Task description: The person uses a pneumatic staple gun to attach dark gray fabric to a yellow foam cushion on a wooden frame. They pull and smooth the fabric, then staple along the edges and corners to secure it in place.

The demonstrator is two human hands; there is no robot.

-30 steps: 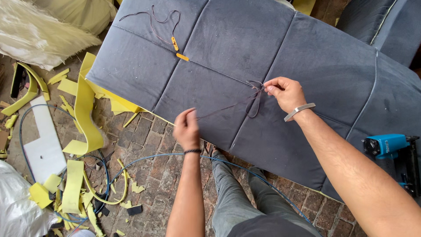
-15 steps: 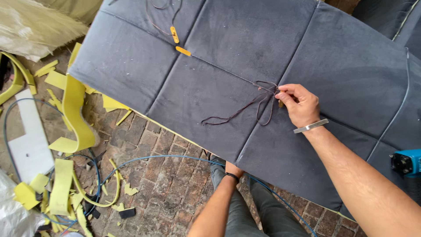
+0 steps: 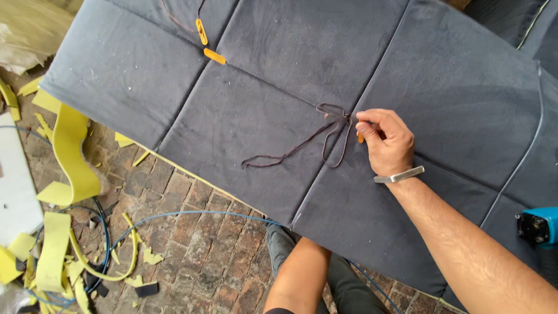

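Dark cord [image 3: 302, 145] runs leftward from my right hand [image 3: 386, 142], whose fingertips pinch it at the seam crossing of the grey upholstered cushion [image 3: 279, 70]; its long loop trails toward my left. My left hand is hidden under the cushion's edge, only the forearm showing. Brick floor [image 3: 197, 244] lies below, littered with yellow foam scraps [image 3: 72, 157].

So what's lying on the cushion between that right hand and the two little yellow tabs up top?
In the head view, only bare dark-grey cushion and its stitched seam lie between the right hand and the yellow tabs; the dark cord loops lower down.
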